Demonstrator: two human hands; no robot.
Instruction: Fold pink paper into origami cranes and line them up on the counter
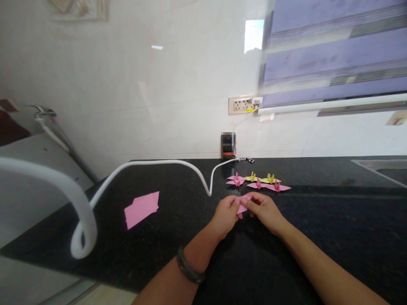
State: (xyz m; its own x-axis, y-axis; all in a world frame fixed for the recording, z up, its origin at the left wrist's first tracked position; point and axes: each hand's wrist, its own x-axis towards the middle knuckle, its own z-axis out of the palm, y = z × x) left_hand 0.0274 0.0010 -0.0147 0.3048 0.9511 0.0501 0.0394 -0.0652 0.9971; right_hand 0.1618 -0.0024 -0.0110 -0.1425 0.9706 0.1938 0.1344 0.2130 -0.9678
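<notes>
Both hands meet over the black countertop (318, 220), pinching one small folded piece of pink paper (243, 204). My left hand (226, 214) grips its left side with fingers curled, and a dark bangle sits on that wrist. My right hand (265, 209) pinches the paper's right side. Just beyond the hands lies a row of finished paper cranes (258, 181), pink and yellow, resting on the counter.
A loose stack of pink paper sheets (141, 207) lies to the left. A thick white cable (152, 167) loops across the counter to a small dark device (228, 145) by the wall, below a socket panel (242, 105). A sink edge (381, 167) shows at far right.
</notes>
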